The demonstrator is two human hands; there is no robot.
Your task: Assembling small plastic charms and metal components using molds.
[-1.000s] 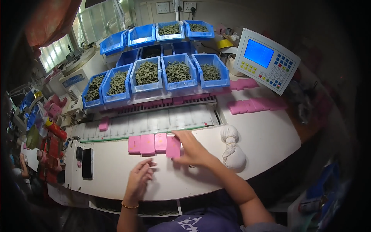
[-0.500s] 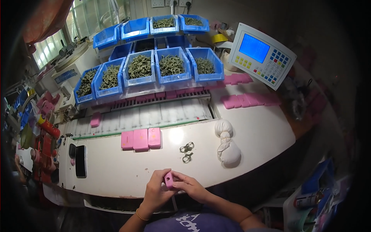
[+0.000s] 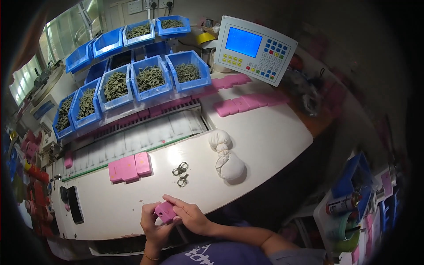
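A pink rubber-looking block (image 3: pixel 165 212) with a small dark hole in one end is held between both my hands, just off the table's front edge. My left hand (image 3: pixel 150 223) wraps the block's left side, its fingers and thumb closed on it. My right hand (image 3: pixel 192 217) presses on the right side of the same block, fingers together across the top. Beyond my hands lies a small group of dark green rings (image 3: pixel 181 173). To their left, three pink blocks (image 3: pixel 130 168) lie side by side. Right of the rings rests a tied white cloth pouch (image 3: pixel 230 165).
Blue bins (image 3: pixel 115 86) of green ring-like pieces stand in tiers at the back left. A keypad console (image 3: pixel 258 49) with a blue screen stands behind a row of pink blocks (image 3: pixel 242 104). A black phone (image 3: pixel 75 205) lies left. A shelf unit (image 3: pixel 324 216) stands lower right.
The view has swung right, so the table's things appear further left. My hands have turned the pink block, showing more of its broad side, and my right fingers now lie flatter over it.
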